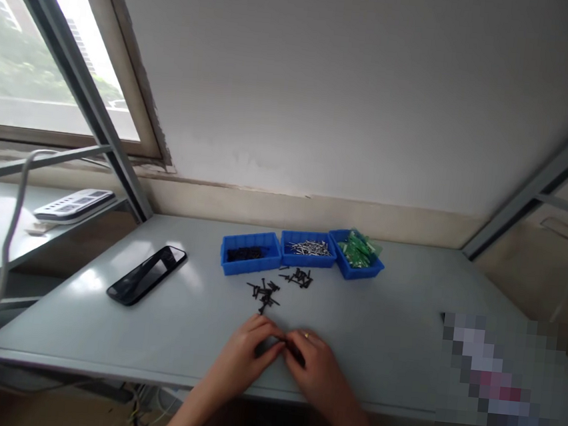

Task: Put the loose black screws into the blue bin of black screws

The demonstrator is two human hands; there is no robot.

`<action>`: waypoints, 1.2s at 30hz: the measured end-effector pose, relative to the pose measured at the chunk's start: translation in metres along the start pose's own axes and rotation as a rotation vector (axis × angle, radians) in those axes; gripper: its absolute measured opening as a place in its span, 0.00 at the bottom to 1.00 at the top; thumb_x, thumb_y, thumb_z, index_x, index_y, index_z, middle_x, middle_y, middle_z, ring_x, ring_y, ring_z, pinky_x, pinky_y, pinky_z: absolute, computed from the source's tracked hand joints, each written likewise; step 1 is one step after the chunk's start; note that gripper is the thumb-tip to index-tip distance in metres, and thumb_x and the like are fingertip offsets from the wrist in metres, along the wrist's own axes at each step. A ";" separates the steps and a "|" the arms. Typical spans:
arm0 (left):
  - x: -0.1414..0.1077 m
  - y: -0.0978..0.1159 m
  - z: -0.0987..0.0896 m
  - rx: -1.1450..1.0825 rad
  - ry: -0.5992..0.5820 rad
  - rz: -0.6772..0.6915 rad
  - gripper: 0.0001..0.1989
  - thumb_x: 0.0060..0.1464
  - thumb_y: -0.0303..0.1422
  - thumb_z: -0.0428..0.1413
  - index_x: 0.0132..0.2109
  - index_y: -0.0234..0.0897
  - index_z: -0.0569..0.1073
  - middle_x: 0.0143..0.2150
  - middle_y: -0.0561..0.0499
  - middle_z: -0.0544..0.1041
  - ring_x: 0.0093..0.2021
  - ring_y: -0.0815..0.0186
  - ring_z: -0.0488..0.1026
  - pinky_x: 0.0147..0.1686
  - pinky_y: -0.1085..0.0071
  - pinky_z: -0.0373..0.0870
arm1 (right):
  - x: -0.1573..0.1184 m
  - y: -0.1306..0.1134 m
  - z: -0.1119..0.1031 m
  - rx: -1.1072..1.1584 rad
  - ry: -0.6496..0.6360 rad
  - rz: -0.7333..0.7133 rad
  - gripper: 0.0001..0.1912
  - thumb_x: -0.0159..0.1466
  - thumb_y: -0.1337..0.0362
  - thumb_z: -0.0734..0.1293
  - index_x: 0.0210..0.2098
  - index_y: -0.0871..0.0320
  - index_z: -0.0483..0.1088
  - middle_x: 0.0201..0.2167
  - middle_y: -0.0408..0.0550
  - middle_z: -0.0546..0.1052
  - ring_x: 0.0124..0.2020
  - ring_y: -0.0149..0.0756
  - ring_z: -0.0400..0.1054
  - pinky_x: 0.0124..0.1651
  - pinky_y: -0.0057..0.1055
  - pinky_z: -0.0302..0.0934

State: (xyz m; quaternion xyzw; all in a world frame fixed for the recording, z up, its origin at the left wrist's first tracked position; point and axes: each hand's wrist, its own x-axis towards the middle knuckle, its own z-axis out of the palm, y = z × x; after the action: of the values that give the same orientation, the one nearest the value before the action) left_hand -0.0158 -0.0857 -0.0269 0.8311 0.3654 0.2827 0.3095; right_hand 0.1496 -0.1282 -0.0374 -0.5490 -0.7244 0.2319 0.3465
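Note:
Close to the table's front edge, my left hand (244, 351) and my right hand (317, 365) meet fingertip to fingertip. Both are closed in a pinch. What lies between the fingertips is too small and hidden to make out. Just beyond my left hand is a loose pile of black screws (266, 294). A second small group of black screws (300, 278) lies a little farther back and to the right.
Behind the piles stand a blue bin of dark screws (244, 254), a blue bin of silver screws (309, 248) and a blue bin of green packets (359, 252). A black phone (146, 276) lies left. A blurred-out object (494, 377) is at right.

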 end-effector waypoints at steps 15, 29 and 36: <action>0.001 0.002 0.001 0.079 -0.108 0.044 0.03 0.57 0.30 0.54 0.35 0.38 0.72 0.37 0.51 0.72 0.42 0.64 0.67 0.42 0.70 0.65 | -0.007 0.002 -0.005 0.195 0.062 0.020 0.04 0.64 0.66 0.62 0.36 0.56 0.69 0.32 0.43 0.74 0.36 0.33 0.67 0.42 0.28 0.59; 0.001 0.001 -0.001 -0.059 -0.008 -0.030 0.05 0.58 0.31 0.53 0.36 0.37 0.73 0.36 0.50 0.72 0.40 0.65 0.69 0.44 0.68 0.65 | -0.003 0.000 -0.001 -0.026 -0.022 -0.021 0.07 0.64 0.69 0.59 0.32 0.58 0.68 0.30 0.46 0.73 0.35 0.36 0.67 0.39 0.32 0.60; 0.002 -0.002 -0.001 -0.029 0.004 -0.028 0.05 0.58 0.31 0.53 0.37 0.38 0.73 0.37 0.50 0.72 0.40 0.65 0.69 0.43 0.68 0.66 | -0.005 0.002 -0.006 0.153 0.118 0.032 0.06 0.64 0.66 0.60 0.36 0.57 0.68 0.31 0.45 0.73 0.32 0.33 0.68 0.38 0.28 0.62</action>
State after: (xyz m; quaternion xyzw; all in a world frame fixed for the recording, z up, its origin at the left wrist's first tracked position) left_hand -0.0163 -0.0828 -0.0265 0.8207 0.3736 0.2853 0.3246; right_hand 0.1561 -0.1330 -0.0368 -0.5449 -0.6742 0.2595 0.4256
